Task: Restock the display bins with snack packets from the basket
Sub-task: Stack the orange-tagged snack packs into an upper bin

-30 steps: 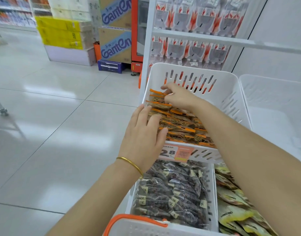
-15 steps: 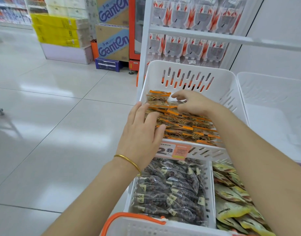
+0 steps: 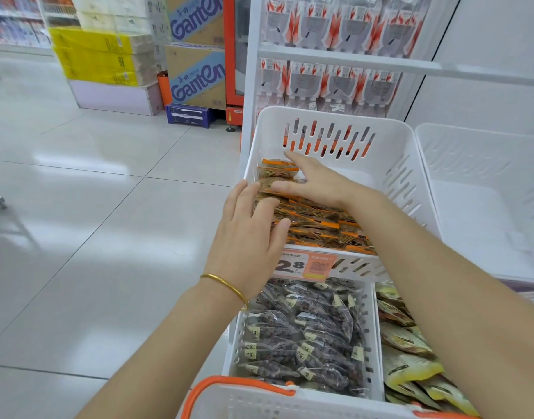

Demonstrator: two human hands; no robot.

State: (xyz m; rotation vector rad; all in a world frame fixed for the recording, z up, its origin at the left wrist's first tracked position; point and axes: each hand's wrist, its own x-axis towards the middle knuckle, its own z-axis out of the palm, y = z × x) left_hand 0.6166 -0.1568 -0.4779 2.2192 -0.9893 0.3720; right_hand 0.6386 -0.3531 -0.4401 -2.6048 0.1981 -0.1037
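Our left hand (image 3: pixel 250 237) rests with straight fingers against the left side of the orange-edged snack packets (image 3: pixel 317 222), and our right hand (image 3: pixel 315 182) lies flat over their far end, gripping nothing. The packets stand in a row in the upper white bin (image 3: pixel 410 176). Dark packets (image 3: pixel 305 328) lie below it, and the basket (image 3: pixel 259 402) is nearest us.

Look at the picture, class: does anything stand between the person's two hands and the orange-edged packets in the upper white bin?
Nothing visible does. The left hand and right hand both lie with straight fingers on the orange-edged packets, apparently touching them directly, and the upper white bin is open on top.
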